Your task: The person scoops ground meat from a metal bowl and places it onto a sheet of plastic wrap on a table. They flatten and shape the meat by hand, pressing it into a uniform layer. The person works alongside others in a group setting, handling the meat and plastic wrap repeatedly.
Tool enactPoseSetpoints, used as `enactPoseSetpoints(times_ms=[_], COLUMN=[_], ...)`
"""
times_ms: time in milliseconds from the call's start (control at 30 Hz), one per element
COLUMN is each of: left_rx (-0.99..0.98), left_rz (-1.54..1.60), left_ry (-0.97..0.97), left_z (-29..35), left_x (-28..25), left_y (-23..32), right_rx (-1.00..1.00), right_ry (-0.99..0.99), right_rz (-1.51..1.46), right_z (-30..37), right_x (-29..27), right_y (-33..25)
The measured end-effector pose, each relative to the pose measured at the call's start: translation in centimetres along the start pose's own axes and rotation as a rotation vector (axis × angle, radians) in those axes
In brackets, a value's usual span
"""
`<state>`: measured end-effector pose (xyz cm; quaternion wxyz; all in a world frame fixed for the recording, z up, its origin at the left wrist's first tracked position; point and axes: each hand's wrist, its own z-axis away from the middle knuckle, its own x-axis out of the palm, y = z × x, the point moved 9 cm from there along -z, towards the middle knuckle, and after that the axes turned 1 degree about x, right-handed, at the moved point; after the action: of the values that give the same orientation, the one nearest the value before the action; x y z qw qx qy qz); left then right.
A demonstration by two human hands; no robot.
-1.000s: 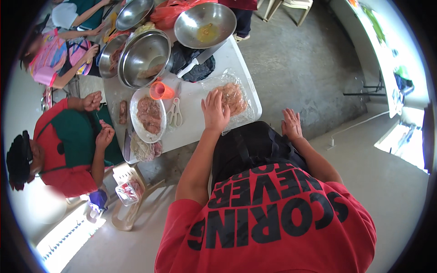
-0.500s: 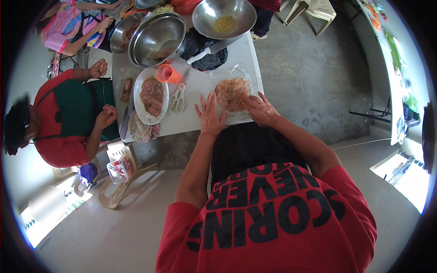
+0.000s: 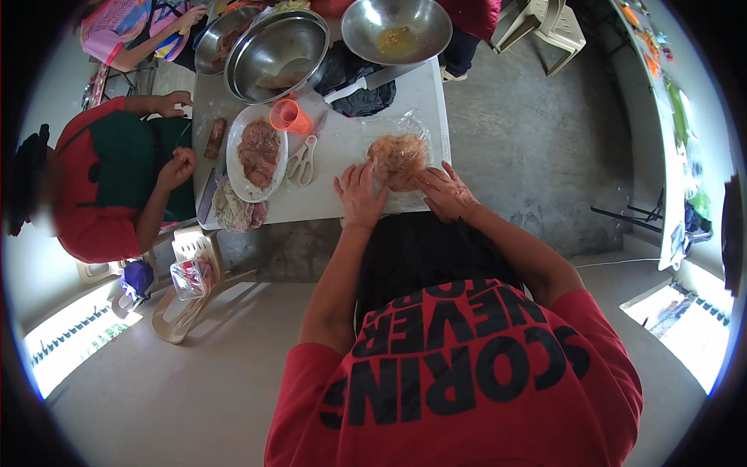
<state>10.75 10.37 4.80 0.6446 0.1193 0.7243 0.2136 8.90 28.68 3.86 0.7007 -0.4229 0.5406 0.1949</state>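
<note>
A spread piece of raw, pinkish-orange meat (image 3: 398,159) lies on clear plastic film (image 3: 416,126) near the right end of the white table. My left hand (image 3: 361,194) rests at the near left side of the meat, its fingers stretched out and slightly apart. On the near right side, my right hand (image 3: 449,193) lies with fingers extended, touching the edge of the film and meat. Whether either hand pinches the film cannot be made out. Left of my left hand are white-handled scissors (image 3: 302,162).
A white oval dish (image 3: 233,167) of raw meat, an orange cup (image 3: 289,117), steel bowls (image 3: 276,62) (image 3: 405,19) and a large knife (image 3: 346,91) crowd the table (image 3: 327,194). A person in a dark green apron (image 3: 128,171) sits at left. Plastic chairs (image 3: 198,249) stand nearby.
My view has shifted slightly. My left hand's fingers have drawn closer together beside the meat, while my right hand stays nearly in place. The aproned person's hands have moved.
</note>
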Motion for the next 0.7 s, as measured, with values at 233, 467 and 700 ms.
enactPoseSetpoints(times_ms=[233,467,700], left_rx=[0.072,0.263,0.185], left_rz=[-0.025,-0.028,-0.02], left_ry=[0.047,0.044,-0.019], left_z=[0.1,0.0,-0.1], left_x=[-0.1,-0.1,1.1], left_y=[0.8,4.5,3.2], right_rx=[0.004,-0.044,0.04], right_ry=[-0.106,-0.088,-0.064], right_rz=[0.015,0.022,-0.037], right_z=[-0.3,-0.7,-1.3], right_x=[0.7,0.2,0.4], right_y=[-0.2,-1.2,-0.9])
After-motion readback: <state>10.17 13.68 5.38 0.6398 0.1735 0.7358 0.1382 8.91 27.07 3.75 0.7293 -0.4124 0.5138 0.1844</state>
